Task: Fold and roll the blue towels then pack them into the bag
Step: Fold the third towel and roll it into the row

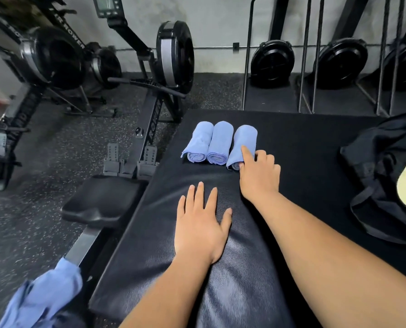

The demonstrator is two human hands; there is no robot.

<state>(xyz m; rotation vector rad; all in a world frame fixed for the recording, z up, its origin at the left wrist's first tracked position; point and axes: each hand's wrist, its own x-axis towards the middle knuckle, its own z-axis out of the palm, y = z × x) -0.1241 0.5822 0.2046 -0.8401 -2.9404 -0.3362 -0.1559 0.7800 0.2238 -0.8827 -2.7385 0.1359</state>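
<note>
**Blue rolled cloth towels (218, 143) lined up**

Three lie side by side on the black padded platform (291, 143). Your right hand (258, 171) holds the rightmost roll (243, 138), index finger along its top; your left hand (200, 223) rests flat, fingers spread. The black fabric bag (381, 166) sits at right.

Three rolled towels (219, 144) left of bag (384, 176)

You're in a gym. An air rower (173, 55) stands on speckled rubber flooring (43, 176), its sliding seat (102, 200) close by. More rowing machines (271, 60) are stored upright along the wall, and a black padded mat (244, 268) lies in front of you.
</note>
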